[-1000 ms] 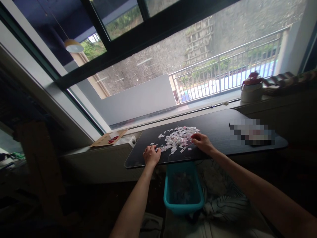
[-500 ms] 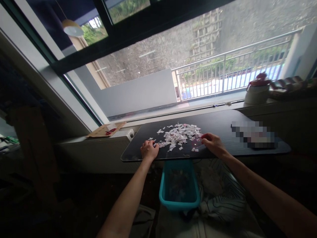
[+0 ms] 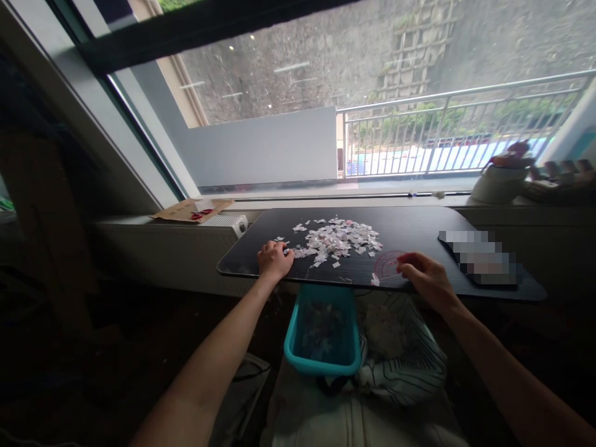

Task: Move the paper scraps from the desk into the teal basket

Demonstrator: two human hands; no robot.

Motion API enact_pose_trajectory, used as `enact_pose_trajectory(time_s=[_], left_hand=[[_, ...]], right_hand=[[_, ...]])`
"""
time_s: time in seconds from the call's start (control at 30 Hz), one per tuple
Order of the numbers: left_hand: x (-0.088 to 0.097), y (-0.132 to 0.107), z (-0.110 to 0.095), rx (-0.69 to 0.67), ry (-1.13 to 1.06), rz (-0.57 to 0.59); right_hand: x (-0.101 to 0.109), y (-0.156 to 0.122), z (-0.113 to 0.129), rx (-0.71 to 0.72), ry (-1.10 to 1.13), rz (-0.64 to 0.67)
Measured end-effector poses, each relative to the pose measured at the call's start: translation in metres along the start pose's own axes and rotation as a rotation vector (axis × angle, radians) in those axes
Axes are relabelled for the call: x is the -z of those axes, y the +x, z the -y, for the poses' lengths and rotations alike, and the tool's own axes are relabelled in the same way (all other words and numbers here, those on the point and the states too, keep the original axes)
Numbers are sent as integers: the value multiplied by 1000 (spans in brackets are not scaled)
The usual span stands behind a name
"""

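Observation:
White paper scraps (image 3: 338, 239) lie in a loose heap on the black tabletop (image 3: 410, 223). My left hand (image 3: 275, 259) rests at the heap's left side, its fingers bent and slightly apart, touching the table by a few scraps. Between the thumb and fingers of my right hand (image 3: 426, 276) is the edge of a clear plastic protractor (image 3: 387, 266) with red markings. It lies low over the table, right of the heap. One scrap (image 3: 375, 279) is at its left side, close to the near table edge.
Below the near table edge stands a turquoise basket (image 3: 289, 347) with scraps inside. Beside it is a striped cloth bag (image 3: 410, 375). A dark, blurred-out object (image 3: 484, 257) lies on the table's right. Red-handled scissors (image 3: 201, 215) are on the left sill; a pale jug (image 3: 500, 180) stands right.
My right hand has moved right and away from the heap with the protractor. The scraps beside it have shifted nearer the front edge. My left hand stays by the heap; the view has tilted down.

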State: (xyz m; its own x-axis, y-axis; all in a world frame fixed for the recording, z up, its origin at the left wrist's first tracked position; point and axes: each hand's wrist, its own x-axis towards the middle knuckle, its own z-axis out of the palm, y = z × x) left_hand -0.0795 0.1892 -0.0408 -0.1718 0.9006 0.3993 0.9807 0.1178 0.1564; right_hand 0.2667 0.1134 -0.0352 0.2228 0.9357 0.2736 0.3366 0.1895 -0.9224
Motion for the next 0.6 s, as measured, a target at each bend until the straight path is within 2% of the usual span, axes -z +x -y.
enact_pose_trajectory(time_s=[0.13,0.37,0.6], left_hand=[[1,0,-1,-2,3,-7],[1,-1,-2,-5,8,-20],[1,0,-2,-4,4,-10]], right_hand=[[1,-2,-3,4,0,-32],[8,-12,-5,-20,28,25],[-1,-2,-2,22,17,0]])
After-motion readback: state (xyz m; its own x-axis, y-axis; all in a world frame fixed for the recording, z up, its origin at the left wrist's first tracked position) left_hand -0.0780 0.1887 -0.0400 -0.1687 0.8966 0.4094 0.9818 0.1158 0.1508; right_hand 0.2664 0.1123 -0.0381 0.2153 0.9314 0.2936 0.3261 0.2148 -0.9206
